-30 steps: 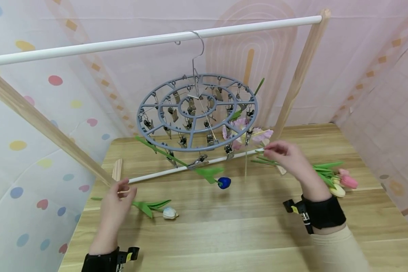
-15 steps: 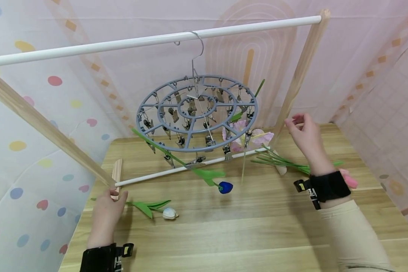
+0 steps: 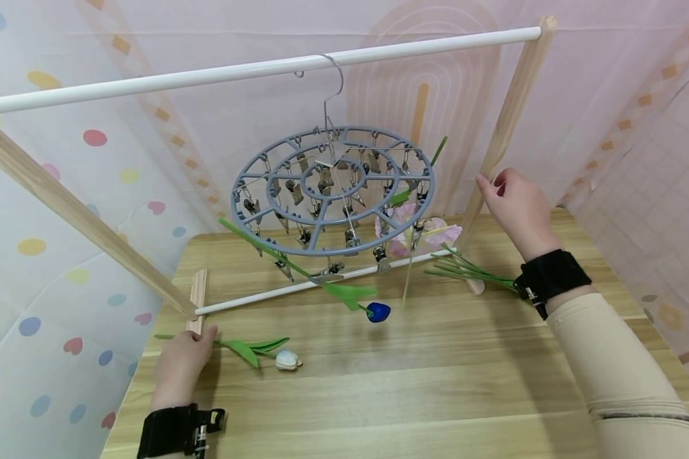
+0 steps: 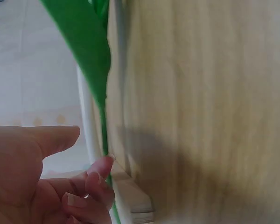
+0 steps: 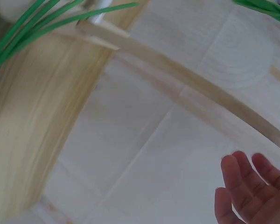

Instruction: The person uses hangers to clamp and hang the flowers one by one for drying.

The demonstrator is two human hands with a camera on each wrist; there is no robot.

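Observation:
My left hand (image 3: 185,357) lies at the table's left edge, and its fingertips (image 4: 102,165) touch the green stem (image 4: 101,126) of a white tulip (image 3: 288,360) lying on the wood. The thumb stays apart from the stem. Over at the right, the right hand (image 3: 512,203) is raised beside the slanted wooden post (image 3: 505,134), fingers (image 5: 242,186) relaxed and holding nothing. A grey round clip hanger (image 3: 333,191) hangs from the white rail (image 3: 207,73). Clipped to it are a blue tulip (image 3: 377,312) and pink flowers (image 3: 404,226).
A bunch of green stems (image 3: 471,274) lies on the wooden table (image 3: 413,395) under my right wrist. A lower white bar (image 3: 298,285) and the left wooden post (image 3: 80,220) frame the rack. Patterned fabric walls close in all around.
The right hand lifted from the bunch of stems up to the right post, holding nothing. The left hand dropped onto the white tulip's stem. The hanger swung slightly.

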